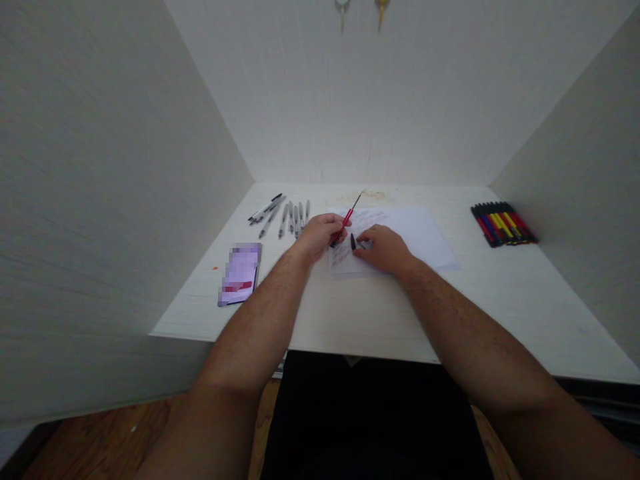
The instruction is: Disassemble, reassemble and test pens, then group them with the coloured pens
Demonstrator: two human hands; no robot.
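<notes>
My left hand point(320, 235) is closed on a red pen point(345, 225), which tilts up and to the right. A thin dark rod point(357, 200) sticks out of the pen's far end. Close by on the right, my right hand point(387, 248) has its fingers pinched at a small black pen part point(353, 241), perhaps a cap; its exact kind is too small to tell. Both hands are over the left part of a white sheet of paper point(420, 233), which carries rows of faint marks.
Several clear pens with dark tips point(295, 217) lie left of my left hand. A phone point(241, 273) with a lit screen rests nearer the left edge. Far right, several coloured pens point(503, 223) lie in a row. White walls point(370, 113) enclose the white table point(360, 313).
</notes>
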